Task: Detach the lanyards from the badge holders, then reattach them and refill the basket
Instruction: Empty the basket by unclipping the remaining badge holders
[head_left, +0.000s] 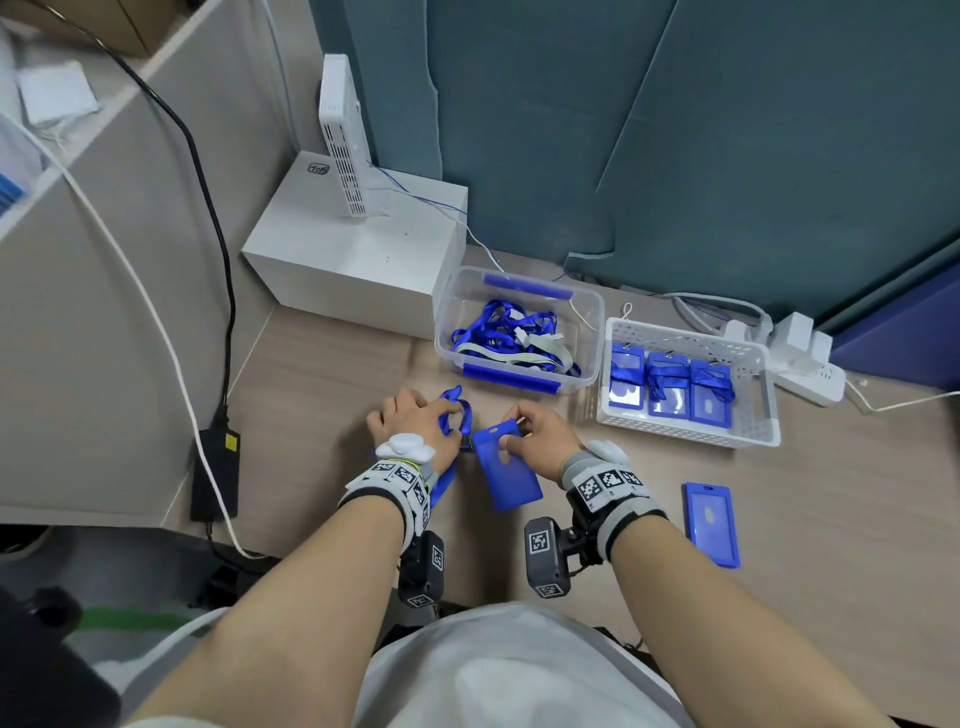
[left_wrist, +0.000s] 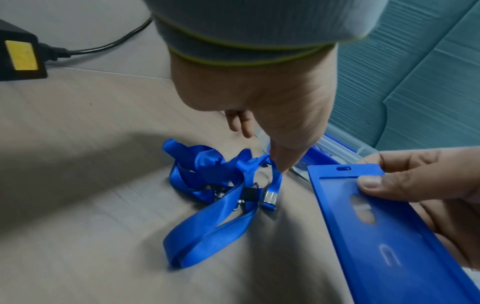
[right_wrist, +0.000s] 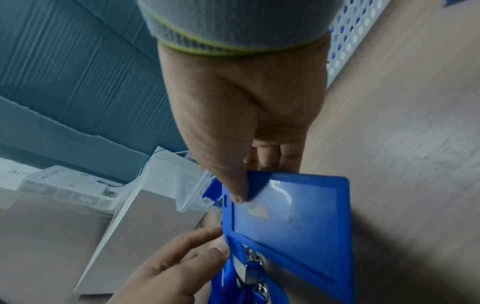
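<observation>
The right hand pinches a blue badge holder near its slotted top edge, thumb on one face and fingers behind, holding it tilted just above the desk. The left hand is beside it, thumb and fingers closing on a strand of the blue lanyard, which lies bunched on the desk with its metal clip free of the holder. A second holder lies flat to the right. Behind the hands, a clear bin contains loose lanyards, and a white basket beside it carries three holders with lanyards wrapped around them.
</observation>
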